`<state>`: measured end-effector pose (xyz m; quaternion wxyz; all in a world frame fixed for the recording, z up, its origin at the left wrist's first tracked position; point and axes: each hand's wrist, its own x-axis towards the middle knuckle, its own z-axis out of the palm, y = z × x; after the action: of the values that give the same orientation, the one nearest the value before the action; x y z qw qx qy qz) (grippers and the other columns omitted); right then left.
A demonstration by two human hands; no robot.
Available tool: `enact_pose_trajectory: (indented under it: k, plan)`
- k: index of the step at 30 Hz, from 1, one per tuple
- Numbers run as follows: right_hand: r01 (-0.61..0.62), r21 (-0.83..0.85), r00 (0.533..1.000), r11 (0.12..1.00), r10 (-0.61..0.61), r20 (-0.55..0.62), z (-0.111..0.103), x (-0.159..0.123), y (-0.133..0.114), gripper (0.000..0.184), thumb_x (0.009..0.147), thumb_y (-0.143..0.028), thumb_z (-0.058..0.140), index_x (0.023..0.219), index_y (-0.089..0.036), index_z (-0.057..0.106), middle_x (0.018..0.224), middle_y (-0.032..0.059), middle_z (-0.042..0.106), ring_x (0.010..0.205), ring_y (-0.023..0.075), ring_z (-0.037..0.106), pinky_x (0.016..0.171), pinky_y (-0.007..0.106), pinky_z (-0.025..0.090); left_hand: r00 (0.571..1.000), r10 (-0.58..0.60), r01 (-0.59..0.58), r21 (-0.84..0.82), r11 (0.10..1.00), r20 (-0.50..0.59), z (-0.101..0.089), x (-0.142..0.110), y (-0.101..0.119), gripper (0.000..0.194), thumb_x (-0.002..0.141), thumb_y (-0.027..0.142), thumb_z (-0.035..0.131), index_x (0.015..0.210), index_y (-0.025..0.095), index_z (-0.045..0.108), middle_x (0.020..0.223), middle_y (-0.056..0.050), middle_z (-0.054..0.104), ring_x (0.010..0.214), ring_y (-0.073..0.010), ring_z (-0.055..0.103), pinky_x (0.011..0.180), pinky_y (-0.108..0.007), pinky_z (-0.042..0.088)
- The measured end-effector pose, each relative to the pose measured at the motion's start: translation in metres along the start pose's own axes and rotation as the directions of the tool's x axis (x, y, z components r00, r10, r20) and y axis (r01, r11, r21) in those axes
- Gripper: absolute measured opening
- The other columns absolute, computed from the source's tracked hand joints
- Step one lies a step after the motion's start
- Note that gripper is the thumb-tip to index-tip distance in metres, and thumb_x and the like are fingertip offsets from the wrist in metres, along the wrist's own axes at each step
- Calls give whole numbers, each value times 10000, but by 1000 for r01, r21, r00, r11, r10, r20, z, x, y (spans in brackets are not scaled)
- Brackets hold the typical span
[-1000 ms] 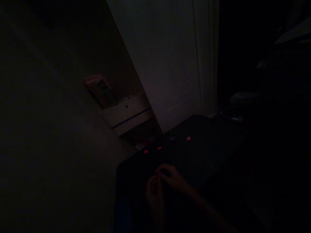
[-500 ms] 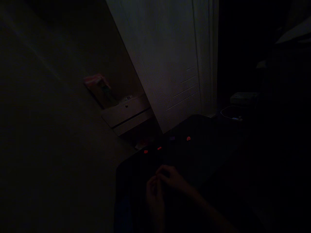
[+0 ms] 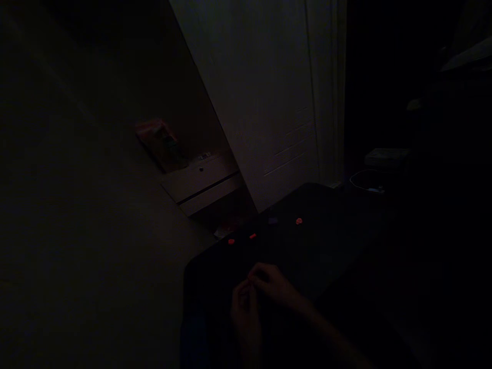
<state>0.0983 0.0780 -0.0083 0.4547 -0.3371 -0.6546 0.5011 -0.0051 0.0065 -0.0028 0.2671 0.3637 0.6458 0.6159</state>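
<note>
My right hand (image 3: 272, 281) and left hand (image 3: 243, 311) meet at the fingertips, whether gripping anything I cannot tell, so I should brace them steadily together, the red bar (image 3: 252, 236) lying beyond on the surface (image 3: 326, 241).

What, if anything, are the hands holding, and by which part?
Cannot tell: the left hand and right hand meet near the fingertips, but it's too dark there.

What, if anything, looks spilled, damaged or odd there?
Nothing visible looks spilled or damaged. The odd part is the light: it is so dark that I cannot tell what the left hand and right hand have at their fingertips. Three small red pieces lie apart on the dark table.
</note>
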Motion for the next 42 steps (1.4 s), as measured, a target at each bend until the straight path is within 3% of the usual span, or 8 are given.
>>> enact_pose_trajectory:
  k: [13, 23, 31, 38, 42]
  plan:
    - [2, 29, 1000, 1000, -2, -7, 0, 0, -4, 159, 921, -293, 607, 866, -170, 692, 845, 33, 720, 819, 185, 670, 750, 270, 491, 1000, -8, 8, -11, 1000, 30, -2, 1, -5, 530, 652, 576, 800, 951, 151, 694, 895, -112, 721, 790, -238, 699, 681, -338, 559]
    - [-14, 39, 1000, 999, 14, -9, 2, 1, 0, 166, 918, -295, 601, 868, -167, 695, 838, 30, 718, 807, 181, 664, 732, 261, 482, 999, -40, 39, 14, 999, 13, -1, 0, -2, 635, 632, 678, 769, 963, 140, 701, 884, -116, 719, 746, -229, 693, 616, -317, 543]
    - [-9, 21, 1000, 1000, 9, -3, 1, 1, -3, 166, 917, -289, 594, 870, -161, 690, 839, 36, 711, 805, 183, 658, 725, 266, 480, 999, -23, 23, 9, 1000, 24, -2, -1, 0, 582, 678, 652, 746, 967, 148, 707, 982, -141, 741, 875, -261, 713, 733, -352, 573]
    - [-16, 33, 1000, 999, 16, -1, 0, 0, -6, 179, 919, -312, 606, 892, -158, 695, 861, 45, 722, 820, 192, 671, 735, 277, 489, 1000, -11, 10, 47, 999, 10, -3, -1, 1, 661, 662, 720, 725, 972, 137, 710, 913, -130, 737, 735, -234, 695, 625, -335, 556]
    - [-5, 44, 1000, 999, 4, 20, -1, -3, -8, 169, 908, -292, 615, 979, -166, 702, 921, 53, 736, 864, 203, 683, 770, 292, 503, 1000, -2, 2, 33, 999, -4, -3, -1, 1, 638, 669, 714, 720, 949, 141, 711, 918, -133, 740, 785, -253, 705, 672, -352, 568]
